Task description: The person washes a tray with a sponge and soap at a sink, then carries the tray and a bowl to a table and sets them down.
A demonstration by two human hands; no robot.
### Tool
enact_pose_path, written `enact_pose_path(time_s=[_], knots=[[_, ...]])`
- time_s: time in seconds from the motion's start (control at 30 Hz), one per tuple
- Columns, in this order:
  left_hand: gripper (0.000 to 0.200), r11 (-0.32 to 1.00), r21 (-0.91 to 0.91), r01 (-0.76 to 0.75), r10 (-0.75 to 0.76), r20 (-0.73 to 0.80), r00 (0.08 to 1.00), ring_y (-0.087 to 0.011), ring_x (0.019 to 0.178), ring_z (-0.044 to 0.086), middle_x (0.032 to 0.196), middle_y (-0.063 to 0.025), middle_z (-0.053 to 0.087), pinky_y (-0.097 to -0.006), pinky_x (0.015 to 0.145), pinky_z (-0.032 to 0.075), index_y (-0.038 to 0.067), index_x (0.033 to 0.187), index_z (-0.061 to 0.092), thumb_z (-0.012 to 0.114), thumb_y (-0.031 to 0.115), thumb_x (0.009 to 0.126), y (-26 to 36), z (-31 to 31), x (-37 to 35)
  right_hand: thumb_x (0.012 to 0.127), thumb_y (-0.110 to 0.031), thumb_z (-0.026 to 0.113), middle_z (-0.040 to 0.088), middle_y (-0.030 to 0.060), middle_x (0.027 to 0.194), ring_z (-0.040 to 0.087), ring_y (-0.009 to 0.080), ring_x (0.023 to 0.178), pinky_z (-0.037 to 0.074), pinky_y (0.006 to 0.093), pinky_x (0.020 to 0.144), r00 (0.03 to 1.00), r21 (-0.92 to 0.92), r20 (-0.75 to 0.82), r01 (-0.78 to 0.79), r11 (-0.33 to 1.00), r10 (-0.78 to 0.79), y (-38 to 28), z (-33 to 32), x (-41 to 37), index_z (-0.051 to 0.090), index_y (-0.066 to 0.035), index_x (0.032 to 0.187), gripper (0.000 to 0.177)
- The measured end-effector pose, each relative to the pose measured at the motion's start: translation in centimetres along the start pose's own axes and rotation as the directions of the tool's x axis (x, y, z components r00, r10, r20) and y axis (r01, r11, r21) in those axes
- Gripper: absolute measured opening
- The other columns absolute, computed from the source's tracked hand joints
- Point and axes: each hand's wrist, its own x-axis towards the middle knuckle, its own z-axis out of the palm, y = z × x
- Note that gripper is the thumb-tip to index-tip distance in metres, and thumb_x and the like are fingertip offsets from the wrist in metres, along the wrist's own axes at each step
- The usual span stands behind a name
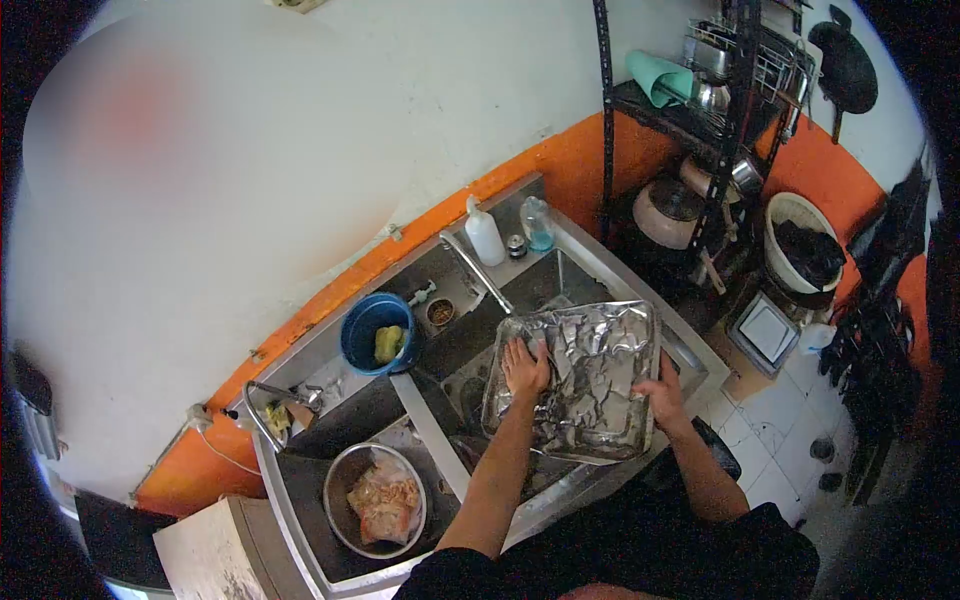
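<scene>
Over the right basin of the stainless steel double sink (427, 412), the rectangular metal tray lined with crumpled foil (600, 375) is held tilted, the right hand (662, 392) clamped on its right rim, the left hand (525, 368) pressed flat, fingers extended, on its left end.

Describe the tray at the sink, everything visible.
The tray is rectangular and shallow, with rounded corners and a raised rim, seemingly metal. Crinkled silver foil lines the inside, torn in places with dark patches showing. It is over the right basin of the sink, just beside the spout of the tap. The left hand lies flat on its inside near one end; the right hand grips the opposite rim.
</scene>
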Motion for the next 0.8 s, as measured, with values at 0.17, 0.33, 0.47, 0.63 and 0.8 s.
enact_pose_path(time_s=[0.17, 0.33, 0.47, 0.63, 0.8], knots=[[0.076, 0.936, 0.278, -0.214, 0.246, -0.084, 0.966, -0.0381, 0.127, 0.009, 0.136, -0.0254, 0.011, -0.0453, 0.103, 0.009, 0.003, 0.134, 0.015, 0.027, 0.057, 0.083, -8.1, 8.0, -0.5, 0.053, -0.004, 0.051, 0.045, 0.0119, 0.116, 0.045, 0.0214, 0.103, 0.034, 0.0292, 0.089, 0.979, -0.057, -0.192, -0.087, 0.995, 0.075, -2.0, 1.4, 0.1, 0.028, 0.001, 0.128, 0.079], [0.079, 0.937, 0.288, -0.198, 0.051, 0.450, 0.892, -0.0453, 0.122, 0.020, 0.131, -0.0327, 0.019, -0.0493, 0.100, 0.015, -0.003, 0.131, 0.018, 0.023, 0.060, 0.082, -6.3, 7.3, -4.1, 0.052, 0.002, 0.054, 0.041, 0.0113, 0.122, 0.041, 0.0218, 0.109, 0.034, 0.0286, 0.091, 0.987, 0.047, -0.163, 0.005, 0.999, 0.003, 0.1, 2.4, 1.0, 0.025, -0.001, 0.130, 0.083], [0.077, 0.993, 0.048, -0.103, 0.058, 0.571, 0.819, -0.0432, 0.114, 0.036, 0.121, -0.0322, 0.036, -0.0451, 0.096, 0.028, -0.005, 0.125, 0.030, 0.021, 0.059, 0.083, 3.2, 0.8, -10.4, 0.065, 0.003, 0.053, 0.039, 0.0110, 0.125, 0.039, 0.0219, 0.112, 0.030, 0.0307, 0.095, 0.990, 0.076, -0.134, -0.042, 0.996, 0.052, 0.7, 4.6, 1.4, 0.025, -0.002, 0.130, 0.071], [0.071, 0.931, -0.337, -0.139, 0.327, 0.605, 0.726, -0.0371, 0.114, 0.038, 0.120, -0.0244, 0.043, -0.0392, 0.096, 0.028, -0.001, 0.123, 0.036, 0.020, 0.057, 0.085, 6.2, -0.8, -14.4, 0.082, -0.008, 0.050, 0.038, 0.0110, 0.125, 0.037, 0.0206, 0.113, 0.027, 0.0297, 0.095, 0.973, -0.049, -0.202, 0.100, 0.994, -0.108, 9.7, 3.9, 4.0, 0.024, 0.000, 0.130, 0.055], [0.060, 0.852, -0.434, -0.292, 0.481, 0.430, 0.764, -0.0348, 0.111, 0.043, 0.117, -0.0189, 0.047, -0.0399, 0.094, 0.031, 0.005, 0.116, 0.048, 0.031, 0.054, 0.085, 4.7, -1.1, -15.5, 0.082, -0.011, 0.052, 0.045, 0.0089, 0.118, 0.046, 0.0186, 0.103, 0.035, 0.0298, 0.087, 0.930, 0.342, -0.111, -0.295, 0.892, 0.350, 9.9, 1.1, 4.5, 0.032, -0.003, 0.127, 0.050]])
